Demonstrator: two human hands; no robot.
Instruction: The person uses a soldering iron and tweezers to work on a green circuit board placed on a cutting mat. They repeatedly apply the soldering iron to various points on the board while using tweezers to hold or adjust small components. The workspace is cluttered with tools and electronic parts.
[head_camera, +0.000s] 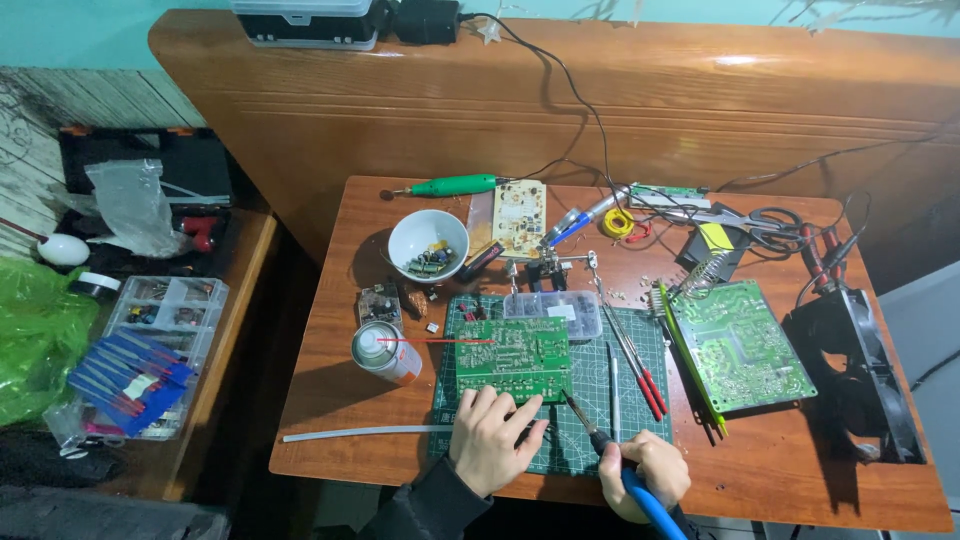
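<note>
A person works at a wooden tabletop (330, 420), seen from a head-worn camera; the left hand (492, 440) lies flat, fingers spread, on the near edge of a green circuit board (513, 357), pinning it to a dark green cutting mat (590, 440); that grip is open and pressing, not closed round anything. The right hand (645, 472) closes its grip on the blue handle of a soldering iron (600, 440), whose long axis runs up and to the left, the tip pointing at the board's near right corner and standing just short of it. The board lies ahead of both hands, its long side running left to right across the mat; the left hand is already on it, the right hand a little behind and to the right. A spray can (385, 352) with a thin red straw stands just left of the board; a white bowl (428, 243) of small parts sits farther back; a second green circuit board (738, 345) rests to the right, with a black fan (855, 370) beyond it.
</note>
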